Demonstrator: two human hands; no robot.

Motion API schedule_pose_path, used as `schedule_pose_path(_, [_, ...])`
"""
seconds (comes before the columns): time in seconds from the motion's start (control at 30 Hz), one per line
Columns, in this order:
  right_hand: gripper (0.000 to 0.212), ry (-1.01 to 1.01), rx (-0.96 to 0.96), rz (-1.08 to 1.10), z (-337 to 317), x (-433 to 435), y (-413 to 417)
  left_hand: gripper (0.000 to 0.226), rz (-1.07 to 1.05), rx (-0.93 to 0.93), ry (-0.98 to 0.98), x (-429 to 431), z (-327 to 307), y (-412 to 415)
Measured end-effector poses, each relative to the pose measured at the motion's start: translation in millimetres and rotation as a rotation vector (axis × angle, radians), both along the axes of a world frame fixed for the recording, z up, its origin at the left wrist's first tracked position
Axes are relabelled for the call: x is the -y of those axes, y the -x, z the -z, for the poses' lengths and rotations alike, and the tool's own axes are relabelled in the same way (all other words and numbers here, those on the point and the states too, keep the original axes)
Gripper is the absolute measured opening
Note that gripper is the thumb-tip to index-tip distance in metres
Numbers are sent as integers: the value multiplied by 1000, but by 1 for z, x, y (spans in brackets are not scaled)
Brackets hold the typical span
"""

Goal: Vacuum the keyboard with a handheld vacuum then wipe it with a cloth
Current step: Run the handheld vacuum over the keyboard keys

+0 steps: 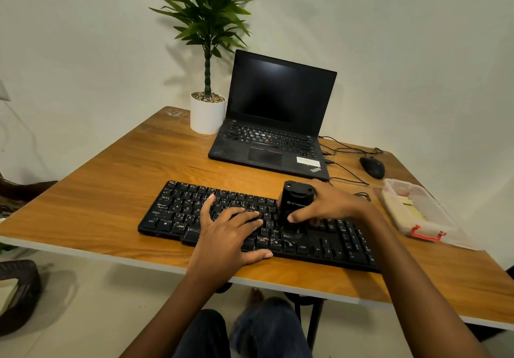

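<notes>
Head view: laptop (pixel 268 132) palmrest reads "ThinkPad".

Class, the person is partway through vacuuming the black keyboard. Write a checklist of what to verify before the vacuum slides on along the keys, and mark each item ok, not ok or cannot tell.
1. Right hand has a firm hold on the handheld vacuum: ok, fingers wrap its body.
2. Vacuum stands upright with its lower end on the keys: ok.
3. Left hand steadies the keyboard: ok, it lies flat on the keys.
4. Left hand is out of the vacuum's path: not ok if it goes left, the fingers lie just beside it.
5. Vacuum is switched on: cannot tell.
6. Cloth is ready for wiping: cannot tell, the closed plastic box may hold one.
</notes>
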State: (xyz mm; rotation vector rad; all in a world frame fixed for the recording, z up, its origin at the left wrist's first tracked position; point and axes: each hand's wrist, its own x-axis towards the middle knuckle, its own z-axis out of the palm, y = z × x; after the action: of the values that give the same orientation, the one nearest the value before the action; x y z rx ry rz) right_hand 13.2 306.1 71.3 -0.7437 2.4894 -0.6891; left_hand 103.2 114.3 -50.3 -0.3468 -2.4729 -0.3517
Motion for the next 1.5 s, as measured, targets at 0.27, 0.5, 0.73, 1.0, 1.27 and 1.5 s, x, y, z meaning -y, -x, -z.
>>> schedule_pose_path(0.27, [41,22,87,-100,-2,2,4,62,-4,7,9,0,0,1])
schedule_pose_path(0.5, [27,-106,156,-68,-10,-26,9,62,2,1,-4,1,2,2])
schedule_pose_path(0.73, [36,156,65,-18,9,-10,-25,62,0,-17,-2,0,1,2])
schedule_pose_path(1.0, [31,135,4,184,5,-33,-43,63,-1,-4,-2,0,1,1])
schedule_pose_path(1.27, [22,297,-32,323,22,-21,-61,64,3,24,-2,0,-3,-2])
schedule_pose_path(1.5, [15,500,-176,540,41,-2,-70,62,-3,12,2,0,-3,-1])
